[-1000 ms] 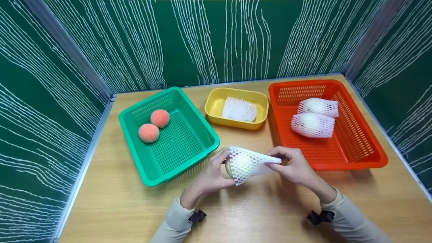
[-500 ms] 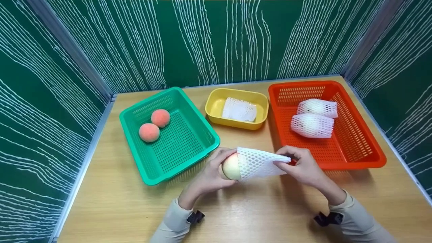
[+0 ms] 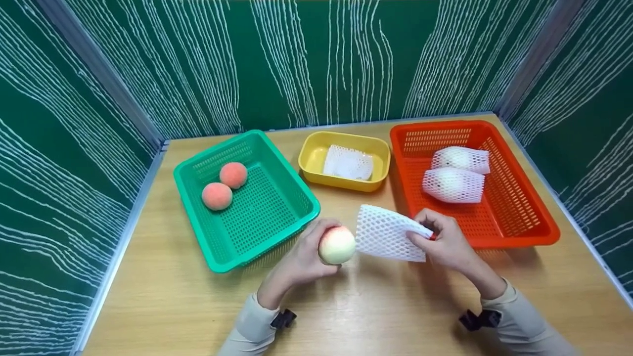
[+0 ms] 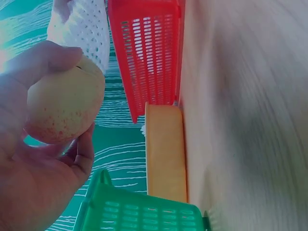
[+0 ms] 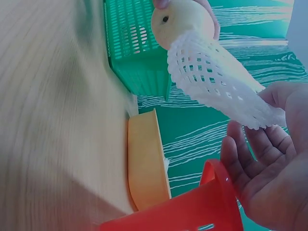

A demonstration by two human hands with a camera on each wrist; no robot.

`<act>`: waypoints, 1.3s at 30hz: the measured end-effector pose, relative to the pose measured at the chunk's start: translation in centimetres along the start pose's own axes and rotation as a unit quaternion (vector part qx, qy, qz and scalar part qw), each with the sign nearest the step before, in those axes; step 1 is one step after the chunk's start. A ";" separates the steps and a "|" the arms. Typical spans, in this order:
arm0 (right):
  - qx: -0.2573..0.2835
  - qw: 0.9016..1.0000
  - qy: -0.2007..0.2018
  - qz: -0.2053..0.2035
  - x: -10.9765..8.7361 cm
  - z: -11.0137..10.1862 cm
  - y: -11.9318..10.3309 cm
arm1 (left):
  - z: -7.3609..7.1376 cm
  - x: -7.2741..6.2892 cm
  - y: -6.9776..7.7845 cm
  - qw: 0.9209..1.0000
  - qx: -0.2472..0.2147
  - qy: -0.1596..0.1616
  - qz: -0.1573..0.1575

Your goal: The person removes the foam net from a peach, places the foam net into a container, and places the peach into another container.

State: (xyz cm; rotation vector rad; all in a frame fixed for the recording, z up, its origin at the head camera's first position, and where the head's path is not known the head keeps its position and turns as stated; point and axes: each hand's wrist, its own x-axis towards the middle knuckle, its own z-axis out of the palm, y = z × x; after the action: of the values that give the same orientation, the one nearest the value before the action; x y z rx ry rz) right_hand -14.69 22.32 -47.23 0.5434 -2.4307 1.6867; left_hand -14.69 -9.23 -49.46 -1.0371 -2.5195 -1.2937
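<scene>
My left hand (image 3: 307,253) grips a pale yellow peach (image 3: 337,245) with a reddish blush, thumb and fingers curled round its sides. To the right of it, my right hand (image 3: 441,243) pinches one end of a white foam fruit net (image 3: 388,233), whose other end spreads toward the peach. The peach is out of the net in the head view. In the left wrist view the peach (image 4: 67,103) shows its blushed side. The right wrist view has its dark stem pit facing the net (image 5: 207,72), the net's edge overlapping the fruit there.
A green basket (image 3: 198,237) with two pink peaches (image 3: 217,196) stands left. Behind the hands, a yellow tub (image 3: 341,184) holds white foam nets (image 3: 348,162). The red basket (image 3: 514,241) at right contains two net-wrapped fruits (image 3: 453,185). Lined green panels enclose the wooden table.
The net has come off the peach toward the right, pulled by my right hand. My left hand keeps hold of the peach, now bare.
</scene>
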 end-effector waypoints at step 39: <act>-0.101 0.942 0.308 -0.083 7.1 7.9 -1.1 | -0.7 -0.6 0.3 0.997 0.060 0.036 0.038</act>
State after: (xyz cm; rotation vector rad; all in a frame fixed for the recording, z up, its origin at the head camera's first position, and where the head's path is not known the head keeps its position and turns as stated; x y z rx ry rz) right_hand -20.13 13.12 -46.96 0.1475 -1.9979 1.2674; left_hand -14.20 -9.95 -49.09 -1.0303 -2.4449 -1.1251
